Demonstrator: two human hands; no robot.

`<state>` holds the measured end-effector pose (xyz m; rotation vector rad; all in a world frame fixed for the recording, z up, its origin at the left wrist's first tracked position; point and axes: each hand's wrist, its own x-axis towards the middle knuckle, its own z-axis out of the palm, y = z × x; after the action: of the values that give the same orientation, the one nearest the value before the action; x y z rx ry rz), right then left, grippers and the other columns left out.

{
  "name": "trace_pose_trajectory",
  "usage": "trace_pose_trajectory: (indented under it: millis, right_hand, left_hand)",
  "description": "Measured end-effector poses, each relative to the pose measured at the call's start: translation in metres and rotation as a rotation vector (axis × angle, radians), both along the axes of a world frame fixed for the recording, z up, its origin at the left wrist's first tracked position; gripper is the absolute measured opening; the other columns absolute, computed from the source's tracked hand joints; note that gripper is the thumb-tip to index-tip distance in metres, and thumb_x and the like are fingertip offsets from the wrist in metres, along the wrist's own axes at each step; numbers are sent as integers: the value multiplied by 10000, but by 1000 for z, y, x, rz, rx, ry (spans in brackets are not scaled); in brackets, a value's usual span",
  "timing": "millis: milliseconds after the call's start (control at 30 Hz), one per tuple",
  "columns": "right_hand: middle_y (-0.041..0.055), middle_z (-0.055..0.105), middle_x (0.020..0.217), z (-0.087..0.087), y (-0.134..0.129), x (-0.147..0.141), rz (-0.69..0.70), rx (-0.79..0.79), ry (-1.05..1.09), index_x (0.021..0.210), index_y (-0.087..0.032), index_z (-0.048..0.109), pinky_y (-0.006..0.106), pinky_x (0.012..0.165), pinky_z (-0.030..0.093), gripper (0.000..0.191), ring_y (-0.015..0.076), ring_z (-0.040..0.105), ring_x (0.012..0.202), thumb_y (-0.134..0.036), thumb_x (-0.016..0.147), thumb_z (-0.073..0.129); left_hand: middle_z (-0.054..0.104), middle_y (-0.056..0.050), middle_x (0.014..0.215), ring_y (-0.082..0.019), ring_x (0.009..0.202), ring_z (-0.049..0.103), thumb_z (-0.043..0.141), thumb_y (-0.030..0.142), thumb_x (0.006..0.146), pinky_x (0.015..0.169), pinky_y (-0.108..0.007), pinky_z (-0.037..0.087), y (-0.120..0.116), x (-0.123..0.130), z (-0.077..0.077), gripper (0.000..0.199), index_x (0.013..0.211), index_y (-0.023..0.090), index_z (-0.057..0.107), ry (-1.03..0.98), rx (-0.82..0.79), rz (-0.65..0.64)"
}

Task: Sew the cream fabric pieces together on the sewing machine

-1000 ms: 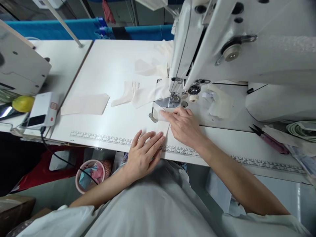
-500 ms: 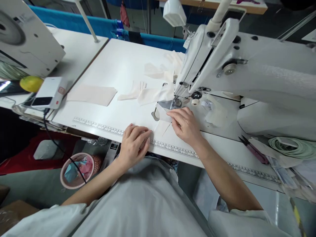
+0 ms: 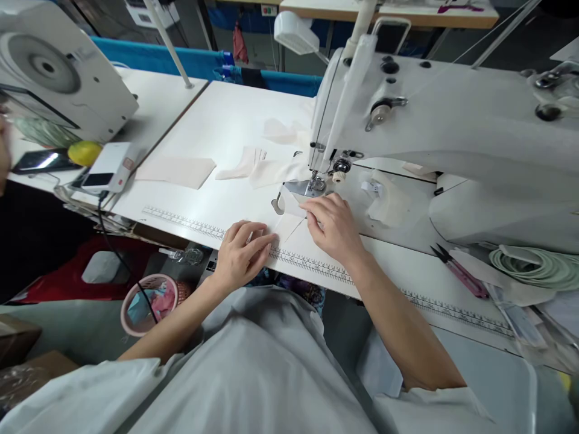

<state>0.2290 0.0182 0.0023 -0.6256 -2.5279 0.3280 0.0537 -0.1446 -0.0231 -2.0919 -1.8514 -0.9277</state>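
Note:
A small pale fabric piece (image 3: 289, 226) lies in front of the sewing machine (image 3: 384, 120), its far end close to the presser foot (image 3: 315, 185). My right hand (image 3: 333, 232) has its fingers pressed together on the piece's right edge, just below the foot. My left hand (image 3: 242, 253) rests at the table's front edge by the printed ruler (image 3: 181, 222), fingers bent and apart, fingertips close to the fabric's near left corner. Nothing shows plainly in its grasp. More pale fabric pieces (image 3: 275, 173) run left from behind the foot.
A flat pale fabric panel (image 3: 176, 171) lies left on the white table. Purple-handled snips (image 3: 464, 274) and a green cord coil (image 3: 536, 265) sit at right. A white device (image 3: 111, 169) and yellow object (image 3: 84, 153) are at left; a pink basket (image 3: 151, 301) stands below.
The view has shifted, so the machine sits further left. Both hands keep nearly the same places, the right still on the fabric piece; the left hand's fingers have spread slightly.

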Motion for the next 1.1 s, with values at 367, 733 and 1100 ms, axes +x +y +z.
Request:
trace_pose_trajectory:
  millis: [367, 733, 1100]
  right_hand:
    - [89, 722, 1119, -6, 4, -2, 103, -83, -58, 1347, -140, 537, 435, 941, 402, 475, 272, 505, 1168, -78, 897, 397]
    - [89, 716, 1150, -6, 3, 1, 92, -47, -14, 1338, -160, 548, 442, 924, 458, 435, 265, 547, 1130, -120, 935, 389]
    - [70, 704, 1136, 0, -6, -8, 174, -44, 63, 1356, -263, 547, 466, 912, 486, 445, 271, 578, 1100, -157, 949, 404]
  left_hand:
    - [552, -137, 1429, -270, 1377, 460, 501, 248, 968, 1183, -535, 283, 3, 38, 11, 449, 1407, 166, 460, 66, -148, -30]
    - [552, -119, 1436, -259, 1371, 478, 493, 255, 972, 1223, -531, 198, -17, 17, 12, 476, 1439, 186, 438, 77, -238, 5]
    - [615, -107, 1355, -269, 1291, 536, 518, 225, 950, 1122, -505, 371, -50, -24, 14, 443, 1391, 219, 486, -49, -159, 159]
